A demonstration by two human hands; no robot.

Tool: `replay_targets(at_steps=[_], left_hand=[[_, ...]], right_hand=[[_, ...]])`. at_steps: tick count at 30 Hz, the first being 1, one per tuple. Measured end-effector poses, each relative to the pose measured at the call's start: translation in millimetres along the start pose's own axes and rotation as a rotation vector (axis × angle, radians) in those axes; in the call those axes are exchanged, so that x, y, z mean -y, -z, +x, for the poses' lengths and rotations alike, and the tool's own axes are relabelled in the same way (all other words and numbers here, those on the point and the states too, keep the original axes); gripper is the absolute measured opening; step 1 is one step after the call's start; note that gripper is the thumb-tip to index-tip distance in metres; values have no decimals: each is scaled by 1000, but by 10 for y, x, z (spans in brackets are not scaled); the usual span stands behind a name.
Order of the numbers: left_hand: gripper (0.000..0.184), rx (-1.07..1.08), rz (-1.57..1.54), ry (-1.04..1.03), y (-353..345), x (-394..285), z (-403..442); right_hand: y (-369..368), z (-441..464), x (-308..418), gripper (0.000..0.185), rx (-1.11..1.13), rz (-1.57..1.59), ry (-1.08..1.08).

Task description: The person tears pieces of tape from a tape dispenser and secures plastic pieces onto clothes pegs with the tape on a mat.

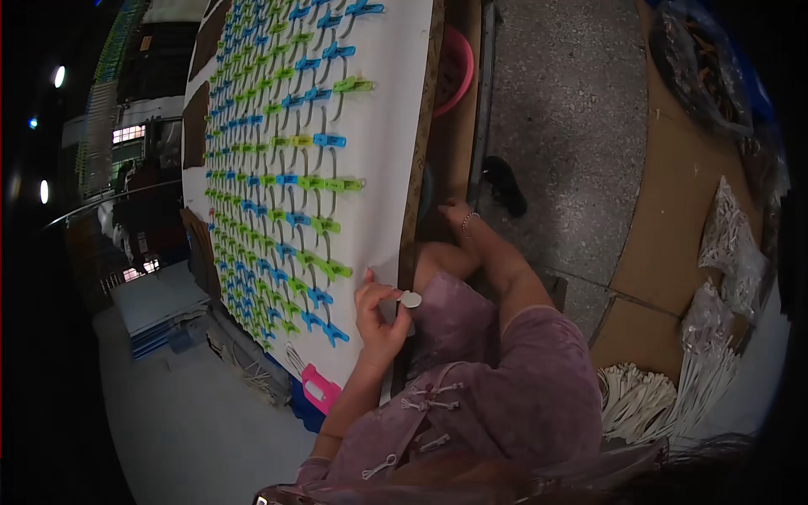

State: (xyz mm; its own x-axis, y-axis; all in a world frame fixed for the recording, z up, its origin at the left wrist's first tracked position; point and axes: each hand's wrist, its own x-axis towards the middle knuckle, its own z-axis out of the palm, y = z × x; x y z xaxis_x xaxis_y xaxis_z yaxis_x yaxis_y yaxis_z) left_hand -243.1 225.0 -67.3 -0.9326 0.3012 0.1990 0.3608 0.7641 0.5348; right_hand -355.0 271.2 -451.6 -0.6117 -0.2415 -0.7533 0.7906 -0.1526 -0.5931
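Note:
My left hand (380, 324) is raised at the near edge of the white-topped table (391, 168), thumb and finger pinched on a small, pale round disc (411, 300). Down beside the table edge, my right hand (455, 212) reaches over my lap, a bracelet (470, 220) on its wrist. Its fingers are small and dim, so what they hold, if anything, does not show. Close to it is the rim of a greyish-blue container (427, 187), mostly hidden by the table. Rows of green clips (335, 268) and blue clips (329, 140), with thin curved grey strips, cover the tabletop.
A pink basin (459, 71) stands under the table edge farther forward. A pink and white object (320, 389) lies at the near table corner. On the right are bundles of pale strips (635, 400), plastic bags (732, 244) and cardboard (656, 252). A black shoe (505, 185) lies on the floor.

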Motion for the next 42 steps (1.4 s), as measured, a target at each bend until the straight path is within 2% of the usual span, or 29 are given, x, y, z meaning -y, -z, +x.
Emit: replay_targets(at_steps=[2,4,6,9,19,21,24,28,30,31,33,34,36,37,39,40,42], left_hand=[[40,-100,-394,191,-61,40,59],[41,-57,-417,195,-71,104,99],[42,-11,-444,199,-73,159,153],[41,68,-402,151,-48,167,235],[37,120,-300,171,-112,213,326],[37,118,-269,164,-119,195,350],[37,122,-277,151,-135,204,360],[40,202,-272,195,-150,220,351],[41,216,-239,198,-142,226,352],[43,225,-218,204,-146,234,347],[44,230,-194,214,-166,242,361],[45,238,-154,208,-170,227,371],[45,241,-104,194,-184,220,399],[45,247,-75,201,-177,214,400],[44,254,-33,200,-175,236,387],[43,246,-34,224,-178,246,368],[43,236,-29,245,-180,266,343]], right_hand=[[-116,379,-88,62,-14,-101,18],[-249,771,-304,65,-34,-201,34],[-434,1202,-655,58,-195,-323,335],[-824,1992,-1233,52,-272,-243,375],[-232,830,-30,45,-186,-162,145],[87,726,-14,57,-21,-68,-13],[515,526,-32,53,-137,-235,82],[776,135,65,51,-164,-195,75],[740,-222,397,51,-500,-578,240],[667,-342,515,51,-491,-577,240],[502,-458,686,51,-372,-737,712],[394,-401,668,51,-364,-735,711],[160,-166,562,52,-47,-1167,609],[57,18,444,52,-45,-1160,620],[-92,372,278,51,-1,-1431,428],[-113,474,250,51,-2,-1423,439],[-126,647,191,51,25,-1489,298]])
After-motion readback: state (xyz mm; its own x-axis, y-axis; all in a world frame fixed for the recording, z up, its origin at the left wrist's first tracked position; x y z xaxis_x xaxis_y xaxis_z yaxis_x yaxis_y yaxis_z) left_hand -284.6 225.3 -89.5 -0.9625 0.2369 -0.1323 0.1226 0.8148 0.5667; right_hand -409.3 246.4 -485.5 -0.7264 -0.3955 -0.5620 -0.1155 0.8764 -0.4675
